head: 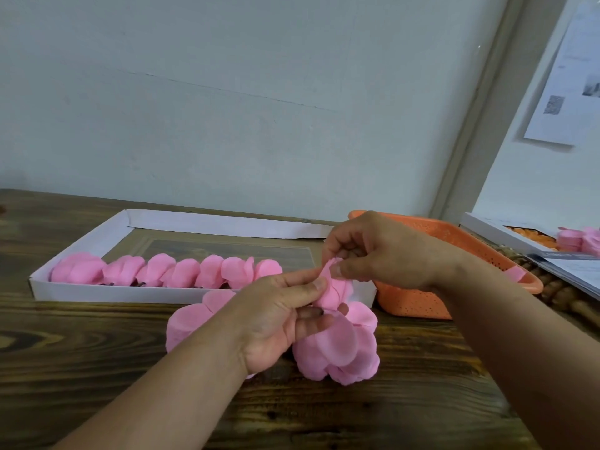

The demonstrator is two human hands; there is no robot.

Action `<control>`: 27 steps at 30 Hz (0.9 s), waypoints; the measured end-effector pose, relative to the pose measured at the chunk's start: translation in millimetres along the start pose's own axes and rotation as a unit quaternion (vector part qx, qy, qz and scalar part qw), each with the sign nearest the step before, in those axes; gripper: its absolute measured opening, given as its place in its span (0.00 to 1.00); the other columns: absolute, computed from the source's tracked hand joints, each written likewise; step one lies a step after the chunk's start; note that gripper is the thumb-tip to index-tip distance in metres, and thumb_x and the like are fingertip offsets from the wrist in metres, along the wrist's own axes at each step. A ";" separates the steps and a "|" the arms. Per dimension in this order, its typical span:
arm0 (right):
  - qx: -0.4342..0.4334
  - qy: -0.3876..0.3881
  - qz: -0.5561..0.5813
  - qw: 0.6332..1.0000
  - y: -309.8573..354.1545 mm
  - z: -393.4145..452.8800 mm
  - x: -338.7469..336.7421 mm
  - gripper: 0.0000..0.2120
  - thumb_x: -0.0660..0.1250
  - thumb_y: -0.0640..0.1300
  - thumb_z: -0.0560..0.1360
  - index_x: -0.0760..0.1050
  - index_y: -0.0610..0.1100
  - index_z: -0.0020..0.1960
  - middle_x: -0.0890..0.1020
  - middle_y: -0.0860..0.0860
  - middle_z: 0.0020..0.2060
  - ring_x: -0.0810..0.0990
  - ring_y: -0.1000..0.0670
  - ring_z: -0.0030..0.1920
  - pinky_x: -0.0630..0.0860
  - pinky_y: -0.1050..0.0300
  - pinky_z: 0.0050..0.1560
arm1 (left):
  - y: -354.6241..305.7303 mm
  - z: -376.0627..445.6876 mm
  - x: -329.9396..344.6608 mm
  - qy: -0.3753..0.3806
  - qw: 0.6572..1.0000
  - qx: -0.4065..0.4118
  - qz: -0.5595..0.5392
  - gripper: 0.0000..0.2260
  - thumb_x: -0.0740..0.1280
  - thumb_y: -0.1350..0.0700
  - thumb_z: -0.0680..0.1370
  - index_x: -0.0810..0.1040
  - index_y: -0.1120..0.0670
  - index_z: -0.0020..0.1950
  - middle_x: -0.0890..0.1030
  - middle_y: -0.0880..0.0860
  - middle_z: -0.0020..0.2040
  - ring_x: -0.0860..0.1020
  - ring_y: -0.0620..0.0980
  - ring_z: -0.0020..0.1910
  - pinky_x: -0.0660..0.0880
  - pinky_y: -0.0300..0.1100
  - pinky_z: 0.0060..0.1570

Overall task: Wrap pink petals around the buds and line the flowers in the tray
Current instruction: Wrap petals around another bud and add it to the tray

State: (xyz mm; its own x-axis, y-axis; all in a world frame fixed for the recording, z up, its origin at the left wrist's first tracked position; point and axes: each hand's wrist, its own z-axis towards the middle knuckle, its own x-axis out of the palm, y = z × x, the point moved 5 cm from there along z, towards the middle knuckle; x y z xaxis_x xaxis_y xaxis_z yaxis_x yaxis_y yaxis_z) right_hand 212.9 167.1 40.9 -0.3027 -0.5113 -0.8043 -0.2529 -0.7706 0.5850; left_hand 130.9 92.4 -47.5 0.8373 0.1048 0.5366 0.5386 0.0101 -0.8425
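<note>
Loose pink petals (337,349) piled on tabletop (97,368), nearest, under hands. Left hand (279,323) cups half-wrapped flower (334,292), thumb and fingers curled round it; bud hidden inside. Right hand (367,251) pinches petal edge at top, grip narrow. Risk: thin petal tears or slips, wrap springs open if left thumb eases. Beyond, white tray (42,284) holds row of finished flowers (168,271); careless set-down could knock row. Orange basket (431,300) right.
</note>
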 end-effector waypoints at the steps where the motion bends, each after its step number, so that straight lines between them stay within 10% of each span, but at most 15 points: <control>1: 0.002 -0.004 0.005 1.000 -1.2 0.1 0.6 0.02 0.69 0.32 0.72 0.79 0.36 0.44 0.75 0.52 0.28 0.70 0.57 0.28 0.68 0.65 0.30 | 0.2 0.1 -0.1 -0.003 1.000 0.000 0.000 0.09 0.68 0.60 0.68 0.87 0.58 0.42 0.85 0.58 0.42 0.85 0.54 0.43 0.81 0.39 0.35; 11: -0.071 -0.247 0.065 0.964 -14.2 -41.5 -6.0 0.17 0.66 0.29 0.71 0.78 0.48 0.53 0.80 0.48 0.46 0.79 0.50 0.45 0.77 0.54 0.47 | -4.5 0.0 -4.6 -0.063 0.989 -0.031 -0.127 0.07 0.69 0.63 0.64 0.84 0.64 0.38 0.82 0.59 0.37 0.82 0.47 0.31 0.77 0.34 0.25; 15: -0.164 -0.200 -0.097 0.961 -7.7 -62.1 23.0 0.25 0.67 0.31 0.63 0.75 0.50 0.57 0.72 0.53 0.63 0.69 0.57 0.65 0.66 0.67 0.62 | -3.0 0.9 -8.0 -0.085 0.981 -0.048 -0.166 0.12 0.70 0.63 0.63 0.82 0.66 0.45 0.81 0.58 0.37 0.77 0.44 0.25 0.72 0.31 0.19; 18: -0.183 -0.188 -0.165 0.951 -4.4 -59.0 39.3 0.21 0.68 0.37 0.68 0.77 0.51 0.59 0.67 0.50 0.69 0.62 0.54 0.72 0.63 0.57 0.69 | -1.1 1.4 -5.2 -0.073 0.980 -0.060 -0.177 0.08 0.69 0.63 0.64 0.84 0.65 0.39 0.81 0.57 0.35 0.77 0.44 0.24 0.69 0.29 0.17; 27: -0.213 -0.291 -0.185 0.914 8.2 -45.9 29.7 0.07 0.67 0.42 0.72 0.83 0.42 0.41 0.80 0.49 0.48 0.74 0.52 0.52 0.69 0.54 0.55 | 0.4 0.0 -0.1 -0.058 0.983 -0.064 -0.159 0.07 0.68 0.62 0.66 0.84 0.63 0.34 0.83 0.60 0.37 0.81 0.47 0.27 0.65 0.28 0.14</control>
State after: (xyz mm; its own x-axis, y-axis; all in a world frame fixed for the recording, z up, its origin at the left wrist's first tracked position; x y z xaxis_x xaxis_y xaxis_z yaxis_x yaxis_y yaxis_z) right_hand 244.0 128.1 17.1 -0.7381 0.0076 -0.6747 -0.0937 -0.9914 0.0913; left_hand 131.0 92.5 -47.9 0.6118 0.2284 0.7573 0.7856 -0.0632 -0.6156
